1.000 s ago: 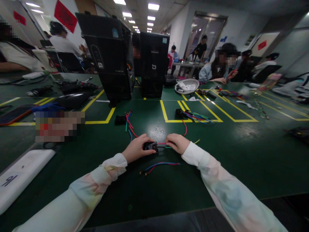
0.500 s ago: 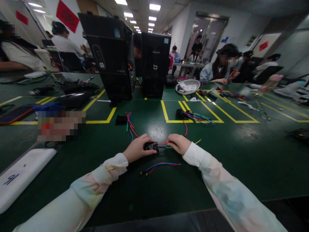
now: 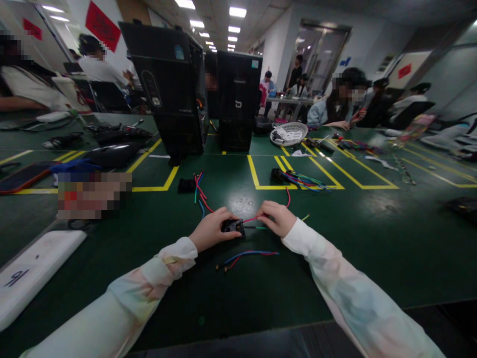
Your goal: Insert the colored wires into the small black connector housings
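My left hand grips a small black connector block between thumb and fingers, over the green table. Wires come out of the block's right end. My right hand pinches the red wire a short way from the block. Just below it a green wire runs under my right hand, and a yellow-green end pokes out beyond. Nearer to me lie a blue and a red wire with brass-coloured ends. Another black block sits beyond my left hand, beside loose red, green and blue wires.
A bundle of coloured wires lies within yellow tape lines. Two black computer towers stand at the back, with a white basket to their right. A white power strip is at the left. Other people sit around further tables.
My right hand has risen slightly, and the red wire now slants upward from the block. My left hand and the block stay in place. The view has shifted a little.
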The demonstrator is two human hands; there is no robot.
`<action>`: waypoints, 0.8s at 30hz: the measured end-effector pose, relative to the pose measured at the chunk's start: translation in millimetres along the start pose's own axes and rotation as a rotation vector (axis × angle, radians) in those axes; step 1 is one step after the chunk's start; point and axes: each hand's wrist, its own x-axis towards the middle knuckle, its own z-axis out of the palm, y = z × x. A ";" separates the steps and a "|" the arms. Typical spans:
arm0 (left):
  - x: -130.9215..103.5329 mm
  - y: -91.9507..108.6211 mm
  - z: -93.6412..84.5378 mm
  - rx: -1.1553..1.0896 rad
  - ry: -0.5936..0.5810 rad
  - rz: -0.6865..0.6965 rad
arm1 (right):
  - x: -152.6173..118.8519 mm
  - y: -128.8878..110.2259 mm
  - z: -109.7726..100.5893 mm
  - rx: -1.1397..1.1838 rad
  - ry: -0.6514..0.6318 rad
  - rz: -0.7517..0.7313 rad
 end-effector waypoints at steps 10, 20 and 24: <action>0.1 1.8 -0.2 -0.012 0.001 0.002 | -0.5 1.2 -2.0 -0.015 -0.022 0.048; -0.3 0.6 1.5 -0.008 0.004 -0.013 | -4.7 13.6 8.2 0.081 -0.129 0.025; 0.5 0.6 1.7 -0.009 0.009 -0.010 | -4.8 18.4 11.3 0.048 -0.162 0.020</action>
